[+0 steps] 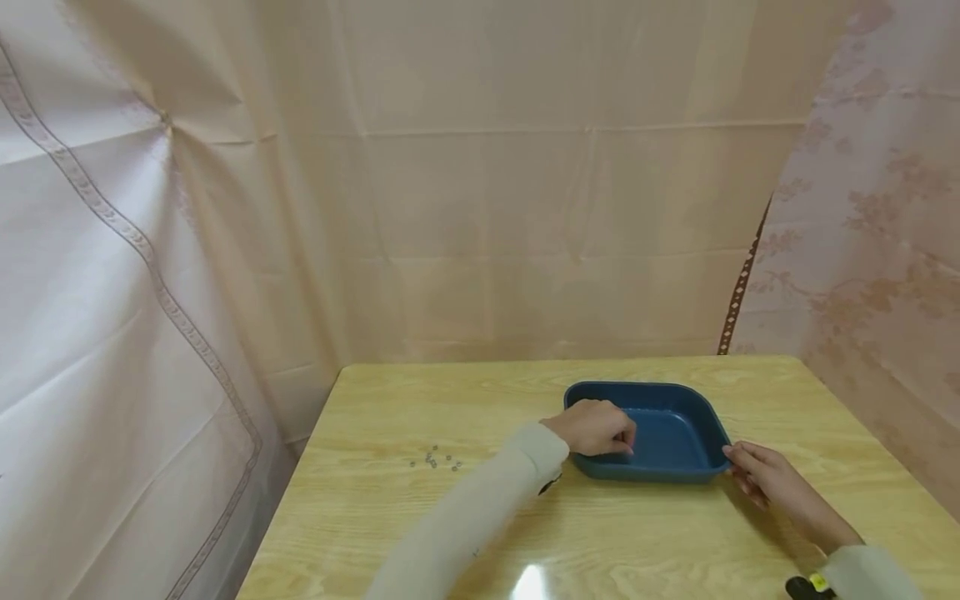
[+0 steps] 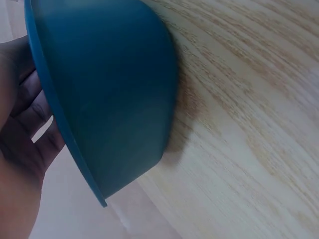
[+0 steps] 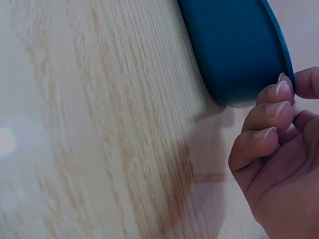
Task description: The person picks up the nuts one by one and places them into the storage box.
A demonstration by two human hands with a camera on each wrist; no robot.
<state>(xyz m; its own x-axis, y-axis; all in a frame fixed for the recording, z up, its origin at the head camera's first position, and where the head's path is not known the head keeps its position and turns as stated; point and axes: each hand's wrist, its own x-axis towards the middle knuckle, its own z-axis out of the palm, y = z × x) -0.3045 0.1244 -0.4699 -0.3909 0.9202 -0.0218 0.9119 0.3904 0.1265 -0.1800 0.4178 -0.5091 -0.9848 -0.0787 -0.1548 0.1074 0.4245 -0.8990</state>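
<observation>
A deep blue rectangular tray (image 1: 667, 437) with rounded corners stands on the wooden table. My left hand (image 1: 596, 427) reaches over its left rim, fingers bent down inside. In the left wrist view the tray wall (image 2: 109, 99) hides the fingertips of that hand (image 2: 30, 109), so I cannot tell whether they hold anything. At the near right corner my right hand (image 1: 761, 473) pinches the rim between thumb and fingers. The right wrist view shows that hand (image 3: 279, 134) with its index fingertip and thumb on either side of the tray's edge (image 3: 286, 59).
Several tiny grey ring-shaped pieces (image 1: 432, 460) lie scattered on the table (image 1: 360, 517), left of the tray and beyond the left sleeve (image 1: 480, 508). Beige cloth (image 1: 525, 208) hangs behind the table, with patterned cloth (image 1: 885, 250) along the right side.
</observation>
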